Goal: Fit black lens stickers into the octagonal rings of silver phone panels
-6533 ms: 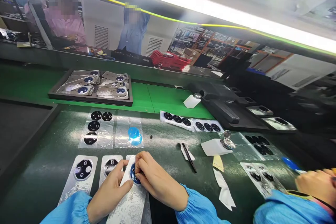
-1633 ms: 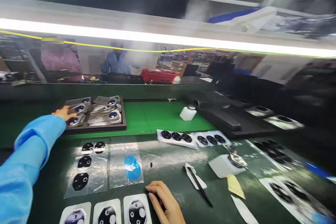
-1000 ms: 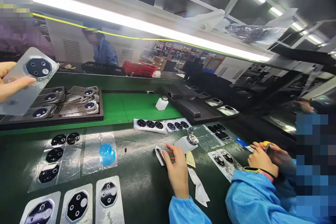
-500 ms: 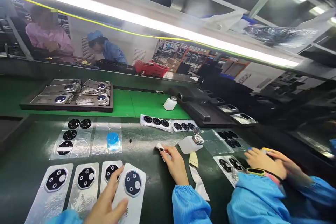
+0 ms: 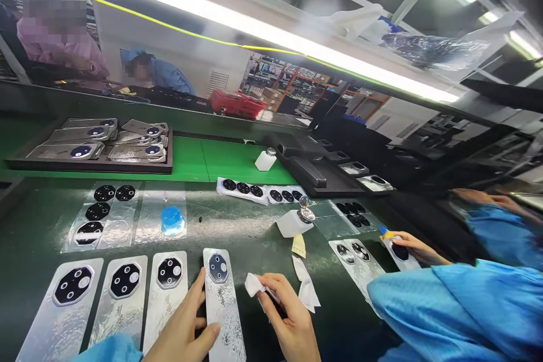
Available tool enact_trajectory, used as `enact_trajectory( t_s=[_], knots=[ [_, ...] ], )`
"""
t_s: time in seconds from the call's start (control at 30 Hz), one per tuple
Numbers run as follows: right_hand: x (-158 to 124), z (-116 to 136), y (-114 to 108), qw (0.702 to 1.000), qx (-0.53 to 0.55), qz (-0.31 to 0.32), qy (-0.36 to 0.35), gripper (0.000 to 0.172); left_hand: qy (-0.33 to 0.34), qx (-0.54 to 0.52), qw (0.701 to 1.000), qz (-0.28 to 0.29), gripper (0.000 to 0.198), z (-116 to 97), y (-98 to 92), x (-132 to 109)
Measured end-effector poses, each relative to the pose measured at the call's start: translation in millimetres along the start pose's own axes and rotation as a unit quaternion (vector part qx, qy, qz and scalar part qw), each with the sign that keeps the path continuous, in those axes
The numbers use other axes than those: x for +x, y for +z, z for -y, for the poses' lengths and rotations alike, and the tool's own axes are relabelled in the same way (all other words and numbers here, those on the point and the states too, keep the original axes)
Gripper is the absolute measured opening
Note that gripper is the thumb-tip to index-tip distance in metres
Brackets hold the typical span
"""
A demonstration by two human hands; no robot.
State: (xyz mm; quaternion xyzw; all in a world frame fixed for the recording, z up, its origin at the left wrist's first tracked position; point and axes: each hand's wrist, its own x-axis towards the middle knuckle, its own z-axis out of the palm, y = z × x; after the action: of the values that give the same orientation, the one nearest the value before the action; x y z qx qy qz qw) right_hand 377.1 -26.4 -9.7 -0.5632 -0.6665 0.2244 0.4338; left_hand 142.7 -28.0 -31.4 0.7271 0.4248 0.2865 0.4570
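Near the front edge, my left hand (image 5: 184,325) grips a silvery phone back cover (image 5: 224,308) by its left side, the thumb over its face. The cover bears a dark octagonal camera plate and dark lettering. To its right, my right hand (image 5: 291,314) pinches a crumpled white wipe (image 5: 253,284), apart from the cover. Left of my left hand, similar back covers lie in a row, among them one at the far left (image 5: 55,322) and one partly behind the hand (image 5: 163,300).
A white dispenser bottle (image 5: 292,223), yellow paper piece (image 5: 299,246) and white strip (image 5: 306,285) lie beyond my right hand. Sheets of black round stickers (image 5: 98,211) and a blue disc (image 5: 173,220) are further back. A co-worker's hand (image 5: 413,249) holds a cover at right.
My left hand has set the cover lower and flatter, showing its lettering. My right hand has come toward it with the wipe. The co-worker's hands have moved apart from their earlier place.
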Motion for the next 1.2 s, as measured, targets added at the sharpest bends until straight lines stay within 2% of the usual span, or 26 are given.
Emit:
enact_trajectory(
  t_s=[0.07, 0.13, 0.17, 0.23, 0.3, 0.37, 0.47, 0.6, 0.87, 0.97, 1.1, 1.2],
  knots=[
    [-2, 1, 2, 1.000, 0.003, 0.021, -0.006, 0.017, 0.027, 0.145, 0.988, -0.047, 0.079, -7, -8.9, -6],
    [-1, 0, 6, 0.999, 0.002, 0.036, -0.022, 0.017, 0.074, 0.277, 0.954, -0.082, 0.062, -13, -16.1, -7],
    [1, 0, 9, 0.998, -0.002, 0.045, -0.036, 0.018, 0.109, 0.322, 0.937, -0.078, 0.054, -15, -17.7, -5],
    [6, -1, 15, 0.995, -0.025, 0.069, -0.069, 0.020, 0.176, 0.376, 0.909, -0.034, 0.043, -16, -16.0, 1],
    [13, -1, 22, 0.988, -0.070, 0.094, -0.105, 0.026, 0.216, 0.411, 0.885, 0.014, 0.042, -12, -9.2, 7],
    [21, -2, 29, 0.975, -0.121, 0.112, -0.149, 0.034, 0.223, 0.443, 0.868, 0.034, 0.052, -5, -0.8, 11],
    [29, -6, 37, 0.955, -0.170, 0.121, -0.212, 0.039, 0.224, 0.469, 0.853, 0.044, 0.058, 4, 7.7, 13],
    [36, -10, 42, 0.942, -0.206, 0.133, -0.231, 0.040, 0.239, 0.475, 0.846, 0.047, 0.055, 8, 8.8, 15],
    [39, -14, 47, 0.914, -0.270, 0.128, -0.273, 0.039, 0.290, 0.511, 0.808, -0.028, 0.044, 9, 10.5, 16],
    [39, -19, 43, 0.932, -0.252, 0.129, -0.227, 0.032, 0.295, 0.512, 0.805, -0.043, 0.040, 10, 12.3, 16],
    [47, -22, 34, 0.982, -0.143, 0.118, -0.043, 0.021, 0.292, 0.514, 0.805, -0.038, 0.034, 12, 13.8, 15],
    [58, -17, 35, 0.984, -0.082, 0.157, 0.024, 0.021, 0.290, 0.503, 0.814, -0.021, 0.038, 11, 12.8, 15]
  ],
)
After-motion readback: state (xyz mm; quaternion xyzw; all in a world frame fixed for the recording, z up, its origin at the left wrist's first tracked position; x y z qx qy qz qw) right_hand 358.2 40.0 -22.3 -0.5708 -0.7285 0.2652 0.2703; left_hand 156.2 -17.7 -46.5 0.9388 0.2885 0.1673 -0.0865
